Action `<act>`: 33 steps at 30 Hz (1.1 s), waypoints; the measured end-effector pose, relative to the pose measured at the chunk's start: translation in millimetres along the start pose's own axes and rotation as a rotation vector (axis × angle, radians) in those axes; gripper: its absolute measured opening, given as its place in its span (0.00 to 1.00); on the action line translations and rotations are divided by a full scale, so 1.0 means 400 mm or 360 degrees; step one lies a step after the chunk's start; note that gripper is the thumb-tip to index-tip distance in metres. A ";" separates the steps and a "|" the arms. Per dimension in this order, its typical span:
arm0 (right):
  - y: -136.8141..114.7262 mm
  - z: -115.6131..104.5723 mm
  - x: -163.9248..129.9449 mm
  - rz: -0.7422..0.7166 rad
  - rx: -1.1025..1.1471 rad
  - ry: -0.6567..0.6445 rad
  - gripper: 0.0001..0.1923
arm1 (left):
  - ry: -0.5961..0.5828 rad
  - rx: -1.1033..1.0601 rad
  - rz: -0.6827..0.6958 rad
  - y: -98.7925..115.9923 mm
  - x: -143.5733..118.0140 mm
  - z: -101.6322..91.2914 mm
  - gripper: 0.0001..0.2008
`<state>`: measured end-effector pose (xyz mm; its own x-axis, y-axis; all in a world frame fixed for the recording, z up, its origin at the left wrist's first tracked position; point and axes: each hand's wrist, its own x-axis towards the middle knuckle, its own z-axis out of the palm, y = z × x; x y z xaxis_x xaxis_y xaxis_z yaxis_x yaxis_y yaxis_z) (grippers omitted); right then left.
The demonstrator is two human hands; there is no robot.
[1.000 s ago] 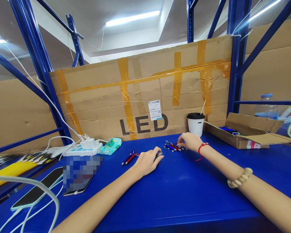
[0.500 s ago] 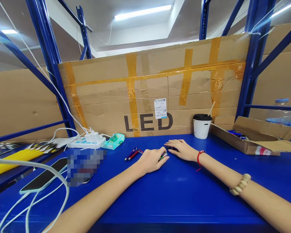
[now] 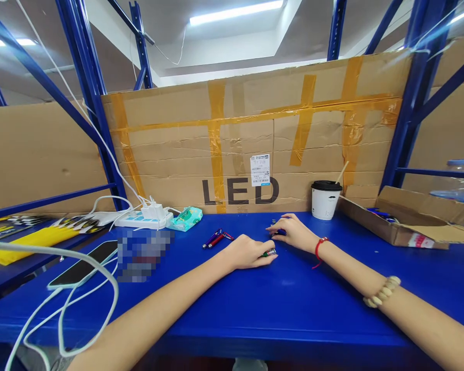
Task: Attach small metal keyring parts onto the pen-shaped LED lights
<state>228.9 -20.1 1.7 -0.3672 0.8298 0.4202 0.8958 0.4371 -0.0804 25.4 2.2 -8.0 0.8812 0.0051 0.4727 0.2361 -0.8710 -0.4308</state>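
Note:
My left hand (image 3: pixel 251 252) rests on the blue table, its fingers closed around a small green cylinder (image 3: pixel 269 252) with a shiny metal end. Most of that cylinder is hidden in the grip. Just beyond it, my right hand (image 3: pixel 294 232) has its fingers bent down over a small dark blue cylinder (image 3: pixel 281 232), largely covered by them. A slim blue cylinder (image 3: pixel 211 238) and a slim red cylinder (image 3: pixel 216 240), both metal-tipped like small penlights, lie side by side left of my left hand. The red one has a clip at its far end.
A lidded paper cup (image 3: pixel 325 200) with a straw stands behind my right hand. Right of it sits an open cardboard box (image 3: pixel 394 221) holding blue items. On the left are a power strip (image 3: pixel 143 219), a tissue pack (image 3: pixel 185 219), a phone (image 3: pixel 83 265) and looping white cables (image 3: pixel 114 309).
The view has shifted slightly, moving the background right. My right fingers are more arched, and more of the dark blue cylinder shows. My left hand keeps its grip on the green cylinder.

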 end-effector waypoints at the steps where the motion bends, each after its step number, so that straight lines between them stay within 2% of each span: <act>1: -0.005 -0.002 0.001 -0.0002 0.0010 0.0024 0.11 | 0.0023 0.0007 0.0003 -0.001 -0.001 0.001 0.17; 7: -0.033 -0.027 0.001 -0.0029 0.0041 0.0258 0.09 | 0.0139 0.0015 0.0091 -0.002 -0.002 0.006 0.16; 12: -0.055 -0.032 -0.001 -0.0086 0.0085 0.0136 0.11 | 0.0101 0.0022 0.0049 -0.004 0.000 0.011 0.19; 17: -0.072 -0.026 -0.001 0.0030 0.0101 -0.0040 0.09 | -0.0105 -0.0038 -0.0096 0.001 0.003 -0.005 0.21; 21: -0.086 -0.024 0.002 0.0007 0.0056 -0.0170 0.04 | -0.0244 -0.0095 -0.0284 0.006 0.007 -0.022 0.25; 28: -0.090 -0.021 0.002 -0.0086 0.0035 -0.0144 0.07 | -0.0417 -0.0051 -0.0641 0.006 0.013 -0.024 0.26; 33: -0.084 -0.009 0.001 -0.0069 0.0067 -0.0119 0.06 | -0.0433 -0.0056 -0.0738 0.005 0.013 -0.025 0.24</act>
<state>199.4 -35.6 7.9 -0.4243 0.8329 0.3554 0.8680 0.4859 -0.1025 26.4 -4.5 1.2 0.7631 0.5161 0.3890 0.6160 -0.7629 -0.1962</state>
